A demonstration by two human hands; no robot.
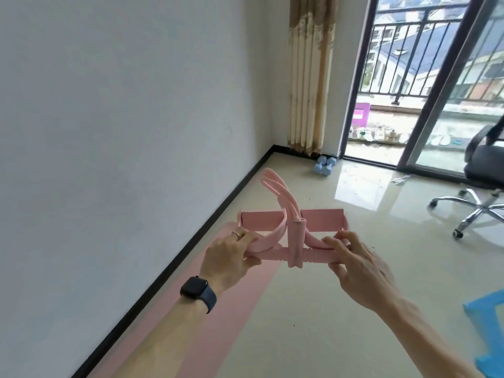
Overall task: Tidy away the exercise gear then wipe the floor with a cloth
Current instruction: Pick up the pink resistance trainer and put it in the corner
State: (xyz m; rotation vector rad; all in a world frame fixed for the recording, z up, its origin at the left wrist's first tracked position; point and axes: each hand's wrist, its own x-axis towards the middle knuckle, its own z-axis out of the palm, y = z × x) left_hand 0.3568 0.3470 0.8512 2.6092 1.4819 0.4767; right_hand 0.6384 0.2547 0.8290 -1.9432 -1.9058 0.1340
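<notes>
1. The left hand (226, 255) is closed on the left end of the pink pedal puller (294, 241); a watch (197, 291) sits on its wrist.
2. The right hand (354, 264) pinches the puller's right end.
3. The puller is held in the air above the floor (341, 309), over the far end of the pink mat (212, 309).
4. Two blue dumbbells (324, 166) lie by the curtain (311, 77).
5. An office chair (482, 170) stands at right.

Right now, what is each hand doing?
Left hand: closed on the pink pedal resistance band.
Right hand: closed on the same band.
</notes>
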